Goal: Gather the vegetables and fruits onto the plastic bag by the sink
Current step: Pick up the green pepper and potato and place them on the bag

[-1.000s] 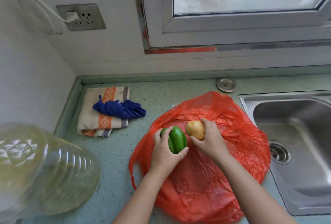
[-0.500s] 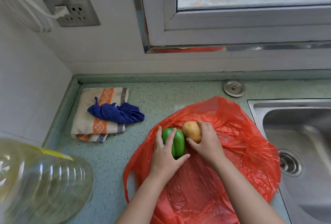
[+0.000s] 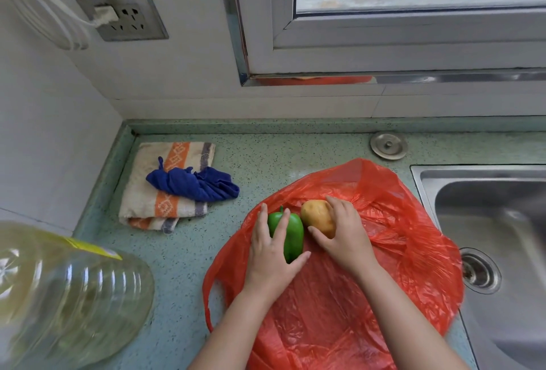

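Observation:
A red plastic bag (image 3: 384,266) lies spread flat on the green speckled counter, just left of the sink. On its upper left part rest a green pepper (image 3: 292,236) and a yellowish potato (image 3: 316,216), side by side and touching. My left hand (image 3: 270,254) wraps around the pepper, fingers over its left side and thumb under its near end. My right hand (image 3: 345,233) cups the potato from the right, fingers curled over it. Both items sit down on the bag.
A steel sink (image 3: 496,245) with its drain (image 3: 478,270) is at the right. A striped towel (image 3: 165,186) with a blue cloth (image 3: 192,183) lies at the back left. A large clear oil bottle (image 3: 59,295) stands near left. A round metal cap (image 3: 389,145) sits by the wall.
Both hands have lowered the pepper and potato down onto the bag and still rest on them. The view has tilted down a little.

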